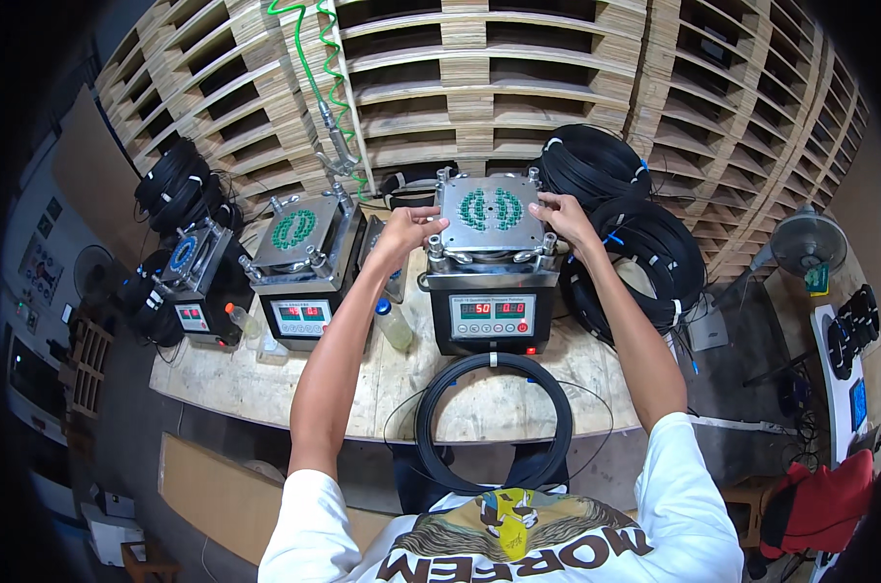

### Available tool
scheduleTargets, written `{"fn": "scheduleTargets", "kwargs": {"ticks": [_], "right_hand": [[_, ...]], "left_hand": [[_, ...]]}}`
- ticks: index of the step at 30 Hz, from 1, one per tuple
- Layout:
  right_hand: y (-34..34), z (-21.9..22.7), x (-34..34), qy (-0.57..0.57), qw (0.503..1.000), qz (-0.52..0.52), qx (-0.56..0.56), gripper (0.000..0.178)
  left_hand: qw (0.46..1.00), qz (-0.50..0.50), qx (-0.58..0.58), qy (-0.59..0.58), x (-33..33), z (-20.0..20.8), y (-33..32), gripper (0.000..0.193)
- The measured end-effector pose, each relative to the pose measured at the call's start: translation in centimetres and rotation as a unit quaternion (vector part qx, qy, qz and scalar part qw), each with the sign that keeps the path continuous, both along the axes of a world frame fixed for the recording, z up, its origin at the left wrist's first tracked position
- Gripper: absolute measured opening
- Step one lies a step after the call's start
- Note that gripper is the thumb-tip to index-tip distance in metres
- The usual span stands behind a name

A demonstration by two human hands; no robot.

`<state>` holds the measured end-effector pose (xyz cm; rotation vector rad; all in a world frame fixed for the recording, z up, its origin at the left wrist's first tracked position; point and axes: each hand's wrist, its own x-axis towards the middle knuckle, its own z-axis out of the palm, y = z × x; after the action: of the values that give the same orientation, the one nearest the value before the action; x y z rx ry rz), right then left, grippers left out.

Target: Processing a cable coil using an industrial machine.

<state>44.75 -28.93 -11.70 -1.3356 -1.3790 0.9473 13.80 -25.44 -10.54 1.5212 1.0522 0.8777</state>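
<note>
- Head view: my left grip (409, 233) is at the left edge of a flat, square metal plate (492, 240), index finger extended and thumb near the rim. Whether the fingers pinch the edge, I cannot tell.
- My right grip (565, 218) is at the opposite edge, fingers bent and thumb tip by the rim. I cannot tell whether it is closed on the metal.
- Plate position: above the nearest machine (492, 342), between cylindrical metal corner posts (548, 243). Whether it rests or is raised, I cannot tell.
- Plate surface: smooth, grey, dull sheen. Small green pieces (471, 207) form a rounded pattern at its centre.
- Machine body: dark, box-shaped housing with a pale control panel (494, 316), lit red digits and a row of round buttons.
- Left of it on the wooden table (596, 377): a translucent bottle (395, 332) with a blue cap, then a second machine (335, 282) of like build, its top also patterned in green.
- In front of my torso: a ring-shaped coil of thin black cable (561, 413), bound with a white band, overlapping the table's near edge.
- Right rear: thicker black coils (669, 257), smooth and glossy, stacked against rough-edged wooden pallets (499, 76).
</note>
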Motion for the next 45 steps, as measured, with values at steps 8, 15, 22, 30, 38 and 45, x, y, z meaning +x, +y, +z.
{"fn": "scheduleTargets", "kwargs": {"ticks": [8, 15, 22, 30, 38, 45], "right_hand": [[-0.8, -0.8, 0.8, -0.053, 0.998, -0.023, 0.017, 0.046], [-8.8, -4.9, 4.0, -0.113, 0.984, -0.019, 0.139, 0.024], [-19.1, -14.6, 2.1, -0.229, 0.951, 0.165, -0.126, 0.057], [-24.3, -16.5, -3.8, -0.497, 0.838, -0.008, -0.225, 0.052], [-25.7, -15.8, -3.4, -0.359, 0.920, -0.033, -0.153, 0.051], [-24.4, -16.6, -6.0, -0.082, 0.996, -0.024, 0.029, 0.053]], "left_hand": [[0.995, 0.034, 0.043, 0.088, -0.2, -1.1, -1.1, 0.047], [0.974, 0.133, 0.184, 0.003, -3.7, -9.5, -10.5, 0.028], [0.931, -0.017, 0.195, 0.310, -5.0, -16.3, -18.7, 0.064], [0.902, -0.008, 0.000, 0.431, -3.7, -19.5, -20.6, 0.045], [0.977, -0.002, -0.047, 0.208, -5.2, -18.5, -22.9, 0.036], [0.980, 0.191, 0.022, 0.044, -7.0, -15.0, -27.9, 0.032]]}}
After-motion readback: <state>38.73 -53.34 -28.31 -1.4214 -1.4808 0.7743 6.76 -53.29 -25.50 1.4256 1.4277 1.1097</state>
